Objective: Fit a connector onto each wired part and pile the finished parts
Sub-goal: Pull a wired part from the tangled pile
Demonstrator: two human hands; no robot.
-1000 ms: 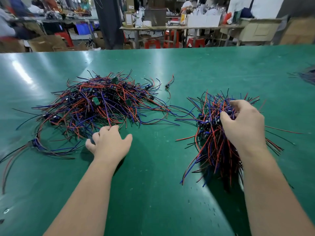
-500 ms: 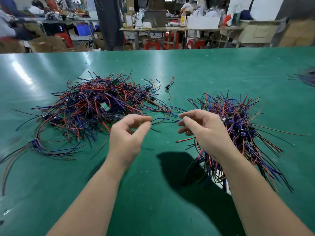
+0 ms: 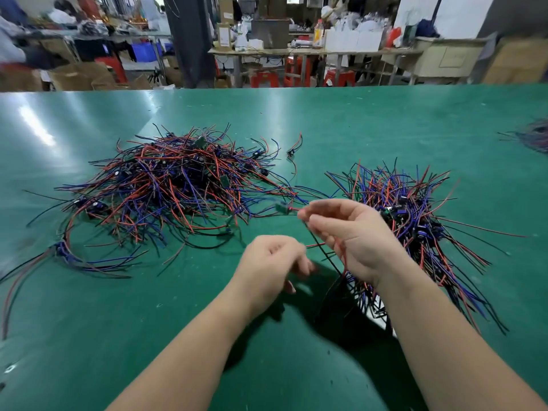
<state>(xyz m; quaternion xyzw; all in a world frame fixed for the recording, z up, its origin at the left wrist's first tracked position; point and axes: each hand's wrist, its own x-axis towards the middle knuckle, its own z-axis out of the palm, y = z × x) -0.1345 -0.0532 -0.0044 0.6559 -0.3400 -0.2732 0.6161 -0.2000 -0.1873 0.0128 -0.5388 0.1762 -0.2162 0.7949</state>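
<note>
Wide green table [image 3: 385, 129], and on its left half sprawls the big tangle [image 3: 178, 185] of red, blue and black wired parts. The smaller pile [image 3: 415, 215] lies to the right, partly behind the right hand [image 3: 355, 238]. That hand is raised between the piles, thumb and fingertips pinching one wired part [image 3: 281, 207], whose red and black leads run down across the palm. Its small green board sticks out just past the fingertips. The left hand [image 3: 269, 265] is just beside it and lower, fingers curled in. It's blurred, so whether it pinches a lead can't be told.
</note>
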